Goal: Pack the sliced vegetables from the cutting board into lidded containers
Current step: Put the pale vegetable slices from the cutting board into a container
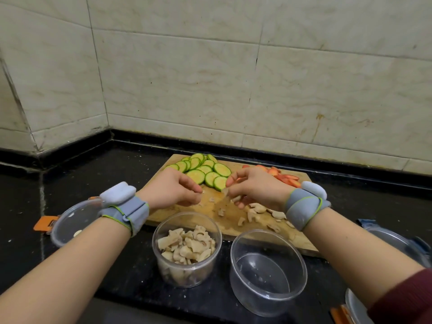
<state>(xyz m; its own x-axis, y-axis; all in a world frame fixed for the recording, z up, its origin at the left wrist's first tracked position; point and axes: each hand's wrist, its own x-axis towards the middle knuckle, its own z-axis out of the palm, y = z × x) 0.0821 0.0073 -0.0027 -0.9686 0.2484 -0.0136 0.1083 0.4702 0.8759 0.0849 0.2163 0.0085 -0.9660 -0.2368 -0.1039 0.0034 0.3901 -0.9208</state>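
Over the cutting board (224, 213), the right hand (257, 188) grasps pale slices (235, 199); the left hand (173, 188) curls just left of it, perhaps pinching a bit, though I cannot tell.

My right hand (254, 185) pinches pale slices (235, 199) over the cutting board (229, 222), my left hand (173, 188) curled just beside it.

One wooden cutting board (301, 244) lay behind two clear round containers, the left one (187, 274) holding pale pieces (187, 246), the right one (267, 272) without. About a dozen green slices (205, 171) sat far left. Three lids showed: one left (77, 220), two right (397, 244) (357, 307).
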